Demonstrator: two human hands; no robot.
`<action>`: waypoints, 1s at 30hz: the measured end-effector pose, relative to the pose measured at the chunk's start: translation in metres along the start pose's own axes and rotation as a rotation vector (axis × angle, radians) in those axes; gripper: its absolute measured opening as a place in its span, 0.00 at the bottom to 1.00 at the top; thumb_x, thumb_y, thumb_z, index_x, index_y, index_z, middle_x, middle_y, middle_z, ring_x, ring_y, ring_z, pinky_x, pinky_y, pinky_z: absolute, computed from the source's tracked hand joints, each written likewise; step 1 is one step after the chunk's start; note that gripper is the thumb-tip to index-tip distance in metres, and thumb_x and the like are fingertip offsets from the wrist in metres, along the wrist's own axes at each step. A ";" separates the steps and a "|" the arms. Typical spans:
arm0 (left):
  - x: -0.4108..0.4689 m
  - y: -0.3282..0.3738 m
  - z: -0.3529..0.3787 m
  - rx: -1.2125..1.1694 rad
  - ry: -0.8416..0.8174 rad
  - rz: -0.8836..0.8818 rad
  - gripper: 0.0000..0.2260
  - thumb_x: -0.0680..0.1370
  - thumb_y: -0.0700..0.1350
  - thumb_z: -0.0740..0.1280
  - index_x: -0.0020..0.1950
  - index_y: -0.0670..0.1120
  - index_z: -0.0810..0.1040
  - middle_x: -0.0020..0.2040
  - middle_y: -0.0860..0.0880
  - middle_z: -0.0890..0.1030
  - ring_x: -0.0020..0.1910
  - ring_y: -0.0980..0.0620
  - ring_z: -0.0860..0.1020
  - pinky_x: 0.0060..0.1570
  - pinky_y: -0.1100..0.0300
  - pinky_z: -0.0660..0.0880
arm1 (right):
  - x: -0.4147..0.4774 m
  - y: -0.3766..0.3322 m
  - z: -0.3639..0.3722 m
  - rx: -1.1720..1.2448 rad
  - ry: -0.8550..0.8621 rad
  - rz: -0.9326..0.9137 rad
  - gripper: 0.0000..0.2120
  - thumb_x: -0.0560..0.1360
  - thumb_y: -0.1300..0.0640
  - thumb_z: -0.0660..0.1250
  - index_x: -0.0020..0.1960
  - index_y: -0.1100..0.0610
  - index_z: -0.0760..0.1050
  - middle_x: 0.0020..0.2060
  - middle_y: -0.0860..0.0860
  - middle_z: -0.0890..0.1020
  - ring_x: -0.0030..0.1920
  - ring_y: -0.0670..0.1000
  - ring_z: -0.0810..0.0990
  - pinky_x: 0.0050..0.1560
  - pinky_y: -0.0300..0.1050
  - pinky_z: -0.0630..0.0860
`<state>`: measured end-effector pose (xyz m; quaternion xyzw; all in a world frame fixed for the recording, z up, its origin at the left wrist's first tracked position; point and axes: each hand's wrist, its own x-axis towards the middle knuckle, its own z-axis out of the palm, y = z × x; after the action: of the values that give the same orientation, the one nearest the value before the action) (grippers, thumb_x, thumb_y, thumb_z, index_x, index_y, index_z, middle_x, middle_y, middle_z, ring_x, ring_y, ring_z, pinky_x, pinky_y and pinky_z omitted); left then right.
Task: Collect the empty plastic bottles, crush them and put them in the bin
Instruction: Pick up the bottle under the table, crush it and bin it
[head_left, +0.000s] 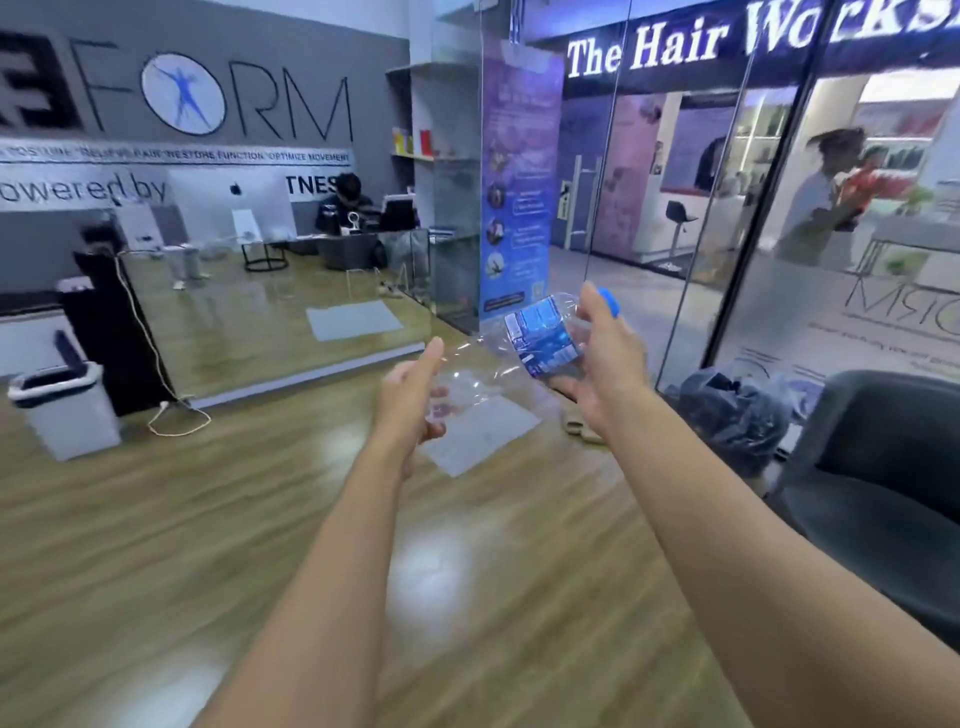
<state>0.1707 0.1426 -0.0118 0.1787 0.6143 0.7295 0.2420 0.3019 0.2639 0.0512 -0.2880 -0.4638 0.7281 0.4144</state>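
I hold one clear plastic bottle (524, 345) with a blue label and a blue cap out in front of me at arm's length, lying slanted between both hands. My right hand (605, 358) grips its neck end just below the cap. My left hand (413, 397) wraps around the transparent base end, thumb up. The bottle looks empty and its clear body is creased. A white bin (67, 410) with a dark liner and a raised lid stands on the floor at the far left, well away from my hands.
Wooden floor stretches ahead. A long glossy counter (260, 322) with a dangling cable sits behind the bin; a person sits behind it. Glass walls run along the right. A dark armchair (883, 493) and a dark plastic bag (727, 410) occupy the right side.
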 end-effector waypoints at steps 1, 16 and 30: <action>0.011 0.009 -0.016 -0.020 0.020 0.021 0.20 0.73 0.64 0.69 0.52 0.48 0.79 0.42 0.46 0.80 0.32 0.51 0.76 0.28 0.60 0.68 | 0.003 0.003 0.021 0.005 -0.002 -0.014 0.11 0.78 0.44 0.67 0.47 0.52 0.75 0.42 0.52 0.83 0.34 0.54 0.84 0.32 0.53 0.82; 0.185 0.102 -0.264 -0.016 0.325 0.221 0.09 0.78 0.59 0.64 0.46 0.56 0.76 0.50 0.50 0.80 0.50 0.47 0.81 0.31 0.60 0.77 | 0.099 0.127 0.329 0.092 -0.166 -0.039 0.13 0.79 0.43 0.64 0.47 0.53 0.73 0.52 0.58 0.85 0.48 0.57 0.85 0.35 0.48 0.81; 0.354 0.160 -0.578 -0.082 0.772 0.202 0.12 0.80 0.51 0.63 0.54 0.44 0.79 0.56 0.41 0.82 0.53 0.43 0.82 0.41 0.54 0.79 | 0.151 0.285 0.674 0.019 -0.566 0.079 0.16 0.79 0.44 0.65 0.54 0.57 0.75 0.49 0.55 0.84 0.48 0.51 0.85 0.46 0.54 0.84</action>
<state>-0.4631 -0.1434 0.0273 -0.0588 0.6099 0.7870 -0.0725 -0.4100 0.0358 0.0575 -0.0871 -0.5425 0.7995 0.2426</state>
